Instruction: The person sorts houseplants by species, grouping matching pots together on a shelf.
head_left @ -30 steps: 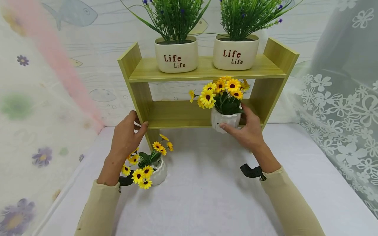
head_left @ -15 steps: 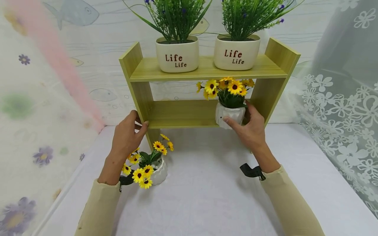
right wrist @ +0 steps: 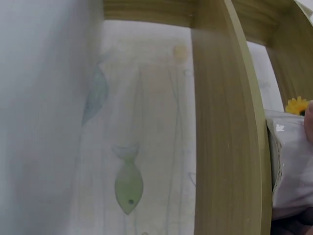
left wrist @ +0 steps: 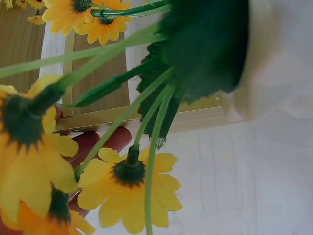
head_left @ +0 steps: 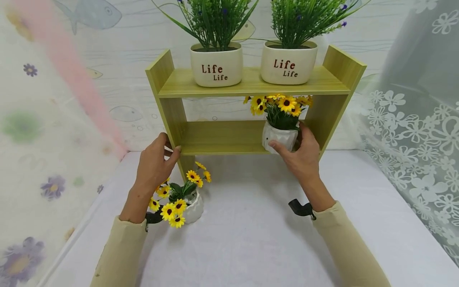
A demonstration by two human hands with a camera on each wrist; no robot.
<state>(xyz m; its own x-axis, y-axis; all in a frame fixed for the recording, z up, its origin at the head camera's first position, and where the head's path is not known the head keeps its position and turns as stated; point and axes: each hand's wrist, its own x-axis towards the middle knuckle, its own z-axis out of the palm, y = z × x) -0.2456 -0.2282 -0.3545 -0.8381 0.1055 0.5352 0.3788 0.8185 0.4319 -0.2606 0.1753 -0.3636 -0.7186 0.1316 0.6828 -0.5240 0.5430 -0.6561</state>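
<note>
Wooden and pale green, a small two-tier shelf unit (head_left: 251,85) stands near the back edge of a counter (head_left: 258,239) covered in white cloth. The right hand (head_left: 301,153) grips a small white pot of yellow sunflowers (head_left: 280,136), thumb on its right side and fingers curled across its front. The pot sits at the right end of the lower shelf board, close to the right upright. It looks upright, with its blooms just under the top board; whether its base rests fully on the board cannot be told. From the right hand the pot lies straight ahead, toward the back of the counter, and its long axis runs vertically. This hand is the only one touching it.

The left hand (head_left: 154,163) holds the front edge of the shelf unit's left upright, thumb inside the opening and fingers wrapped outside. It is well apart from the held pot, across the width of the lower board.

A second white pot of sunflowers (head_left: 193,207) stands on the counter just below the left wrist, in front of the shelf unit's left foot. Two cream pots marked "Life" (head_left: 216,65), holding green plants, sit side by side on the top board.
</note>
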